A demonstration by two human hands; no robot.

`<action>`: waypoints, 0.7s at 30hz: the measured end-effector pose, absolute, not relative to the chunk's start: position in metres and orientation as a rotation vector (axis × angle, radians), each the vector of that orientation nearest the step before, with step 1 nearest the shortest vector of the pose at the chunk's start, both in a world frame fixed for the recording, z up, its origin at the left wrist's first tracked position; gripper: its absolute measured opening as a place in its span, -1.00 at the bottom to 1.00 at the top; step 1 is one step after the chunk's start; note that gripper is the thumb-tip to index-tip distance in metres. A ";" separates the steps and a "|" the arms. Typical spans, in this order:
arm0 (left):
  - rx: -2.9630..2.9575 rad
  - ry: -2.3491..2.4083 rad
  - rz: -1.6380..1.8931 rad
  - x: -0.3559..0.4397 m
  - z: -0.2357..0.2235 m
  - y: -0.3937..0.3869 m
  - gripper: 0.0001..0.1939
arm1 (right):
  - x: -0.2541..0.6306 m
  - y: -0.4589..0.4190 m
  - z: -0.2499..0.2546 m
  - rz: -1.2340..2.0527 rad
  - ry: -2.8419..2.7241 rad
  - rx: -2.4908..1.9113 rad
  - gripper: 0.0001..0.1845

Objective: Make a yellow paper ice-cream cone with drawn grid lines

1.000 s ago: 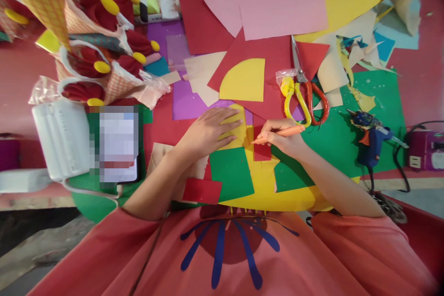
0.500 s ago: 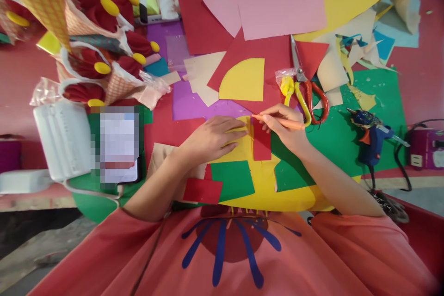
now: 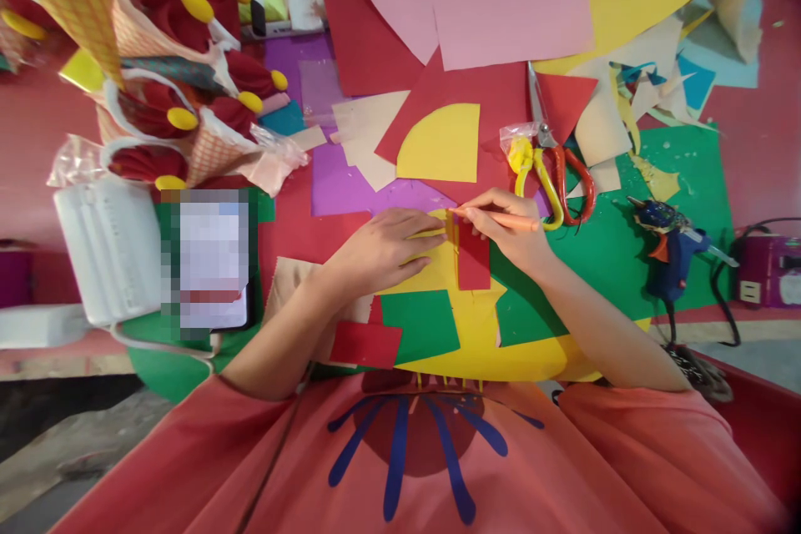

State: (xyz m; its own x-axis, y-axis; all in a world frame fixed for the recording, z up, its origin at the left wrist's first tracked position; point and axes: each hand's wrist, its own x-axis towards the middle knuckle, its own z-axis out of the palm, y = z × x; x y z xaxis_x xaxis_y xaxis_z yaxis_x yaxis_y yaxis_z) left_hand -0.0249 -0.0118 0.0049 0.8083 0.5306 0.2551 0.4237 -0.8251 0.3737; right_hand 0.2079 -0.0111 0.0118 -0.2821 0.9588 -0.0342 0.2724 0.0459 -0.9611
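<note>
My left hand (image 3: 389, 250) lies flat with its fingers stretched out over a piece of yellow paper (image 3: 429, 274). An orange pen (image 3: 510, 220) is gripped in my right hand (image 3: 516, 240), its tip pointing left at the top edge of that yellow paper, close to my left fingertips. Below the pen lies a narrow red paper strip (image 3: 474, 259), next to the yellow piece. Just beyond both hands rests a yellow quarter-circle of paper (image 3: 440, 146) on red sheets. My left palm and fingers hide part of the yellow paper.
Scissors (image 3: 559, 171) with red and yellow handles lie beyond my right hand. A blue glue gun (image 3: 672, 246) is at the right. A phone (image 3: 216, 263) and a white box-shaped device (image 3: 111, 254) sit at the left. Paper cones (image 3: 219, 138) crowd the back left; pink sheets (image 3: 510, 0) lie behind.
The pen tip has shifted slightly left along the top edge of the yellow paper, with my right hand following. My left hand stays in place.
</note>
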 end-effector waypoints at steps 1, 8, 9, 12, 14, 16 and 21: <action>2.691 0.733 0.496 -0.025 0.005 -0.012 -0.72 | 0.208 -0.011 0.012 1.269 -1.643 -1.263 -0.77; 2.704 0.732 0.525 -0.025 0.004 -0.012 -0.72 | 0.208 -0.011 0.012 1.284 -1.614 -1.295 -0.74; 2.707 0.729 0.529 -0.025 0.004 -0.012 -0.72 | 0.208 -0.011 0.012 1.277 -1.620 -1.293 -0.74; 2.711 0.728 0.517 -0.025 0.004 -0.012 -0.72 | 0.208 -0.011 0.012 1.269 -1.644 -1.274 -0.76; 2.702 0.729 0.509 -0.025 0.005 -0.011 -0.72 | 0.208 -0.010 0.013 1.260 -1.656 -1.259 -0.76; 2.688 0.736 0.491 -0.025 0.005 -0.011 -0.72 | 0.208 -0.010 0.014 1.271 -1.666 -1.251 -0.76; 2.675 0.749 0.459 -0.025 0.004 -0.012 -0.72 | 0.209 -0.010 0.013 1.293 -1.647 -1.280 -0.73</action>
